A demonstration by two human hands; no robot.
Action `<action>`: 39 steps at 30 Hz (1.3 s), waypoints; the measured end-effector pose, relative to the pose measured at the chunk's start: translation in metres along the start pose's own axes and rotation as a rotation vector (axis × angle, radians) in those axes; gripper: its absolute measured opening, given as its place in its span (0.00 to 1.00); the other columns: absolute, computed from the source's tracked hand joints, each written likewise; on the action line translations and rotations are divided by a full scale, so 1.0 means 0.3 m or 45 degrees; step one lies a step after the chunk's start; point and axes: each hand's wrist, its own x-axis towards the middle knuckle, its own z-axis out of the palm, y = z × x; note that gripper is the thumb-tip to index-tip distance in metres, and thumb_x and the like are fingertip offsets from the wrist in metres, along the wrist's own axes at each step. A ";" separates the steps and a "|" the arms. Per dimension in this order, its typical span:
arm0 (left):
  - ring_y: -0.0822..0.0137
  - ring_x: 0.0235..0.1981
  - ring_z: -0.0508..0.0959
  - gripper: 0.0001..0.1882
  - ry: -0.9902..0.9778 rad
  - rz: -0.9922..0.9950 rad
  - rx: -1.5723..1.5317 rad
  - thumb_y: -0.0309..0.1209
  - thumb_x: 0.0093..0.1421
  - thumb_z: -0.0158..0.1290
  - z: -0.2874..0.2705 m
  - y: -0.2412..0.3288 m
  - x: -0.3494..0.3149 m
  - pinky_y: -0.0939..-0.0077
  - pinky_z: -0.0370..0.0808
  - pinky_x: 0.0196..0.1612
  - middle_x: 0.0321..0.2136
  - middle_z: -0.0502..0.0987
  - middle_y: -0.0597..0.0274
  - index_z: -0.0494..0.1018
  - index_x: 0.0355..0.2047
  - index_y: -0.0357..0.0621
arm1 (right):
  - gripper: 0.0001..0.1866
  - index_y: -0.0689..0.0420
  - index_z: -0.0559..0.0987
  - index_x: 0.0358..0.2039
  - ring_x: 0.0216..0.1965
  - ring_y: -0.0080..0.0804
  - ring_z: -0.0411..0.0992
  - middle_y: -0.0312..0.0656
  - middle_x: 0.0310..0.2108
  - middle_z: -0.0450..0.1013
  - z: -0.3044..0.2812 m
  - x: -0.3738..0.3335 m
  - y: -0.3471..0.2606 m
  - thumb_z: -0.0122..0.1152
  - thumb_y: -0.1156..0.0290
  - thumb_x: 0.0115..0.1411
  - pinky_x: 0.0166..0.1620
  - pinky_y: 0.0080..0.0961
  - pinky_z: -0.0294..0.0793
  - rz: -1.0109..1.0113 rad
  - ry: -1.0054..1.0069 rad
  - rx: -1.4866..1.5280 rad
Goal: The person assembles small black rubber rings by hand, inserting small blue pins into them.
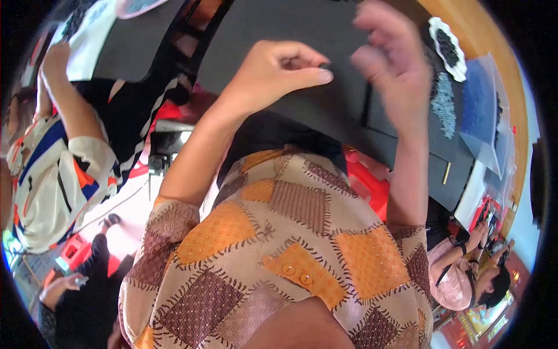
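Note:
My left hand is raised over a dark grey table. Its thumb and forefinger pinch a small black piece, mostly covered by the fingertips, so its kind is unclear. To the right of it, my right hand hangs in the air, blurred by motion. Its thumb stands apart from the bent fingers, and nothing shows between them. The two hands do not touch.
At the right lie a white scalloped dish of small black pieces, a heap of grey-blue bits and a clear plastic bag. A thin brass-coloured stick lies nearer. Other people sit at left and right.

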 end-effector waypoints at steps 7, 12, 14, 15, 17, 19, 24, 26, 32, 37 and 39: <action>0.76 0.37 0.79 0.12 -0.388 -0.170 -0.393 0.31 0.59 0.63 0.057 -0.013 0.020 0.80 0.75 0.45 0.35 0.82 0.64 0.80 0.41 0.37 | 0.18 0.52 0.82 0.46 0.41 0.40 0.77 0.40 0.38 0.78 -0.028 -0.180 0.020 0.68 0.70 0.52 0.42 0.32 0.73 -0.187 -0.185 -0.248; 0.76 0.37 0.78 0.18 -0.424 -0.161 -0.255 0.35 0.61 0.60 0.099 0.009 0.050 0.79 0.74 0.43 0.40 0.82 0.60 0.77 0.49 0.40 | 0.15 0.54 0.81 0.40 0.39 0.39 0.77 0.41 0.37 0.78 -0.205 -0.216 0.028 0.71 0.70 0.50 0.43 0.33 0.76 -0.061 0.053 -0.546; 0.74 0.38 0.78 0.21 -0.321 -0.101 -0.141 0.39 0.63 0.58 0.088 -0.004 0.061 0.79 0.74 0.43 0.44 0.81 0.57 0.75 0.54 0.43 | 0.13 0.56 0.82 0.39 0.35 0.33 0.77 0.40 0.34 0.78 -0.388 -0.204 0.060 0.70 0.70 0.52 0.43 0.28 0.76 0.191 0.342 -0.591; 0.74 0.38 0.78 0.21 -0.331 -0.100 -0.138 0.39 0.63 0.58 0.086 -0.011 0.067 0.79 0.74 0.43 0.44 0.81 0.57 0.75 0.54 0.43 | 0.12 0.56 0.83 0.40 0.33 0.25 0.76 0.37 0.33 0.79 -0.507 -0.193 0.087 0.70 0.69 0.55 0.41 0.24 0.75 0.138 0.477 -0.733; 0.75 0.38 0.78 0.18 -0.293 -0.040 -0.052 0.36 0.65 0.55 0.100 -0.014 0.089 0.80 0.74 0.43 0.44 0.81 0.58 0.75 0.52 0.42 | 0.13 0.55 0.83 0.43 0.35 0.17 0.73 0.35 0.33 0.79 -0.756 -0.199 0.115 0.67 0.64 0.60 0.42 0.21 0.73 0.224 0.800 -0.794; 0.75 0.37 0.77 0.17 -0.282 -0.005 0.034 0.36 0.66 0.54 0.118 -0.025 0.100 0.80 0.74 0.42 0.43 0.81 0.58 0.76 0.51 0.41 | 0.15 0.54 0.83 0.44 0.38 0.21 0.76 0.38 0.36 0.81 -1.005 -0.191 0.168 0.63 0.59 0.61 0.44 0.20 0.73 0.313 0.775 -1.020; 0.76 0.34 0.77 0.11 -0.225 0.075 0.120 0.33 0.68 0.52 0.146 -0.036 0.122 0.80 0.74 0.39 0.34 0.81 0.62 0.77 0.41 0.38 | 0.14 0.53 0.83 0.44 0.38 0.30 0.79 0.39 0.36 0.81 -1.286 -0.217 0.349 0.63 0.60 0.61 0.43 0.26 0.75 0.417 0.575 -1.581; 0.76 0.33 0.76 0.13 -0.115 0.034 0.092 0.35 0.70 0.48 0.148 -0.038 0.117 0.80 0.74 0.37 0.30 0.79 0.63 0.75 0.35 0.38 | 0.18 0.53 0.82 0.48 0.44 0.29 0.77 0.44 0.41 0.81 -1.187 -0.207 0.316 0.60 0.56 0.63 0.51 0.28 0.72 -0.053 0.563 -2.106; 0.74 0.25 0.74 0.19 -0.165 0.047 0.343 0.40 0.69 0.47 0.161 -0.017 0.124 0.78 0.71 0.31 0.26 0.78 0.61 0.73 0.28 0.37 | 0.07 0.56 0.82 0.36 0.32 0.38 0.78 0.42 0.32 0.78 -0.641 -0.349 0.230 0.66 0.72 0.57 0.37 0.29 0.76 0.042 0.549 -1.173; 0.61 0.24 0.76 0.10 -0.224 0.495 0.797 0.35 0.59 0.59 0.282 0.065 0.195 0.68 0.74 0.32 0.25 0.76 0.58 0.76 0.31 0.40 | 0.06 0.56 0.82 0.35 0.31 0.41 0.76 0.42 0.30 0.76 -0.509 -0.455 0.288 0.67 0.72 0.56 0.35 0.31 0.75 0.327 0.465 -0.946; 0.61 0.26 0.77 0.09 -0.221 0.658 0.893 0.34 0.57 0.61 0.334 0.059 0.252 0.68 0.75 0.34 0.27 0.76 0.60 0.77 0.34 0.42 | 0.07 0.55 0.82 0.35 0.32 0.43 0.75 0.42 0.30 0.75 -0.511 -0.445 0.302 0.67 0.70 0.56 0.35 0.34 0.74 0.316 0.379 -1.082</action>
